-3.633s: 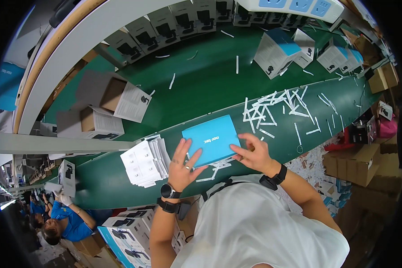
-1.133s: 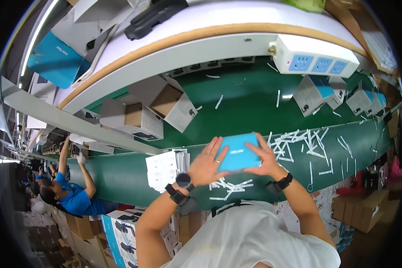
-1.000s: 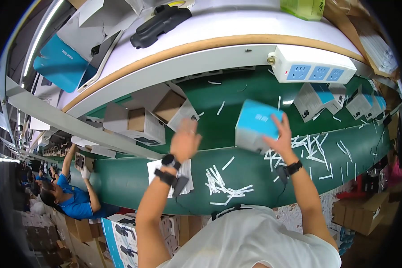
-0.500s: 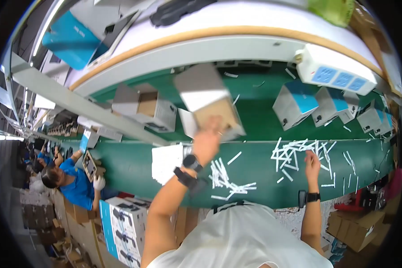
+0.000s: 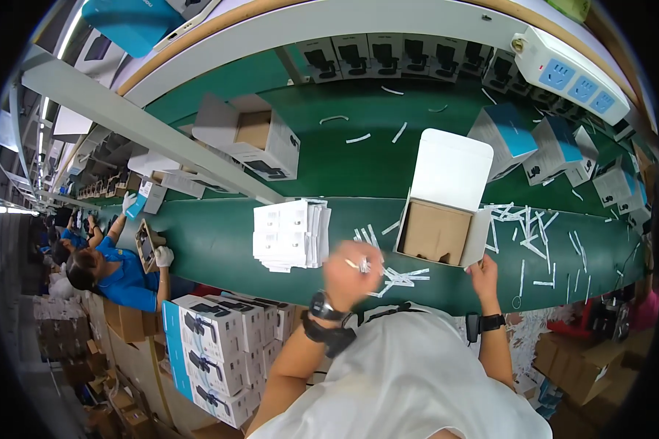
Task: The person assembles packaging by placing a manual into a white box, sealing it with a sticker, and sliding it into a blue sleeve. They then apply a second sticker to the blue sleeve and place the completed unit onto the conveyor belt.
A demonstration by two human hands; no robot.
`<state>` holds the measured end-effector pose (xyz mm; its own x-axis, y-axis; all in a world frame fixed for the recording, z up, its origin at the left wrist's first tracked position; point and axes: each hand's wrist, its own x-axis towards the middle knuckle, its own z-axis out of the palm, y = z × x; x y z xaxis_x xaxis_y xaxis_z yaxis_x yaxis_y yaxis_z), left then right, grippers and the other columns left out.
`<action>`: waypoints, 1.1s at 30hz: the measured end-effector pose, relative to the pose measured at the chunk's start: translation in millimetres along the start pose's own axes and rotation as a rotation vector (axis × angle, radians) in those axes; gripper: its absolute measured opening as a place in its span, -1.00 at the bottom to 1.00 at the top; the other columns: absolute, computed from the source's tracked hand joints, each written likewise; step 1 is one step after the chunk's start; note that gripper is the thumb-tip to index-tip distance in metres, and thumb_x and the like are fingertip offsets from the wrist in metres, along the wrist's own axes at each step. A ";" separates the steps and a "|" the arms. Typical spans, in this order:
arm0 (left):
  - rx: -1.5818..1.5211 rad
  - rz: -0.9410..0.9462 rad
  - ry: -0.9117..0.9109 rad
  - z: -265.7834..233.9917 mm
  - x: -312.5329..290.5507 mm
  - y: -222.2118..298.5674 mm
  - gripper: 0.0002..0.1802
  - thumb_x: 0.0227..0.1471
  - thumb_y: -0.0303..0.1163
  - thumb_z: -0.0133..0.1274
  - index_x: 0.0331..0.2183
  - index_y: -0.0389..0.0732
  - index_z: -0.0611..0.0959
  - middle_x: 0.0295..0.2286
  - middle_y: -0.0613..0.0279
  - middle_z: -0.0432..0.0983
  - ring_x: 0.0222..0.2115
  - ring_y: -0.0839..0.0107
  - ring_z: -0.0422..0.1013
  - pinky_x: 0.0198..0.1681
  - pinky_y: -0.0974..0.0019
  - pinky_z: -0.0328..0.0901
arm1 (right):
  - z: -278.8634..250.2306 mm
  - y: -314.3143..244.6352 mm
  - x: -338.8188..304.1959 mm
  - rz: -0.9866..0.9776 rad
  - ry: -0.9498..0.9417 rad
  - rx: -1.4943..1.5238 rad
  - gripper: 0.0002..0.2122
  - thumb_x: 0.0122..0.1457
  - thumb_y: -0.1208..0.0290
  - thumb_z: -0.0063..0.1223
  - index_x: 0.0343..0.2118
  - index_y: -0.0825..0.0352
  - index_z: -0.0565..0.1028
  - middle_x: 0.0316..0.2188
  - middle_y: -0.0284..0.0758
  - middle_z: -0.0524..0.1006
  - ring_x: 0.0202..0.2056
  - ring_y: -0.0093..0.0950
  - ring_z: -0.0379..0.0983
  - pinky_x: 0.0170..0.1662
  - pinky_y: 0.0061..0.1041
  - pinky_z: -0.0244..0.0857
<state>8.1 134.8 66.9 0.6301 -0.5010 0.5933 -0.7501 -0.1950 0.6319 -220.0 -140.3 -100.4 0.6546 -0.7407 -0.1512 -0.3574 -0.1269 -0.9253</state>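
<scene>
An open white cardboard box with a brown cardboard insert inside stands in front of me, its lid raised at the far side. My right hand pinches the box's near right corner flap. Left of the box, my left hand is curled and blurred by motion above a small pile of white paper strips. Something whitish shows at its fingers, too smeared to name. A stack of white printed leaflets lies to the left of that hand.
More white strips are scattered right of the box. Closed blue-and-white boxes stand at the far right, below a power strip. Another open box is behind a slanted metal post. A co-worker sits at left.
The open box has moved right and nearer and now faces me. My left hand has left it and drawn back over the strips; my right hand has left the strips and taken its corner.
</scene>
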 end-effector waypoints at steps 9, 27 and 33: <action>0.773 -0.685 -0.267 -21.6 -83.6 -212.6 -0.32 -0.05 -0.22 0.18 0.06 -0.40 0.47 0.03 -0.45 0.36 0.10 -0.34 0.26 0.24 -0.15 0.10 | 44.8 -6.8 -51.2 0.196 -0.244 0.162 -0.71 0.33 0.20 0.07 -0.37 0.36 0.56 -0.63 -0.47 0.49 -0.59 -0.73 0.32 -0.50 -0.68 0.19; 0.236 0.134 0.203 -25.8 44.5 52.2 -0.56 -0.06 -0.67 0.23 -0.05 -0.38 0.66 -0.49 0.09 0.56 -0.62 0.27 0.44 -0.54 0.28 0.37 | 43.7 -22.3 -66.7 0.399 -0.329 0.334 -0.79 0.29 0.30 0.13 -0.41 0.33 0.50 -0.58 -0.45 0.49 -0.59 -0.69 0.30 -0.51 -0.64 0.24; 0.202 0.007 -0.007 26.3 30.3 11.0 -0.33 -0.10 -0.52 0.29 0.11 -0.27 0.52 -0.37 0.12 0.48 -0.45 0.29 0.44 -0.45 0.26 0.37 | 33.4 -19.1 -76.8 0.512 -0.146 0.404 -0.79 0.27 0.30 0.17 -0.40 0.32 0.49 -0.60 -0.48 0.39 -0.57 -0.64 0.32 -0.54 -0.62 0.21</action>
<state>13.7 95.3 78.8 0.6243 -0.5081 0.5934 -0.7796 -0.3564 0.5149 -241.1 -58.9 -82.7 0.5620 -0.5411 -0.6256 -0.3883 0.4952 -0.7772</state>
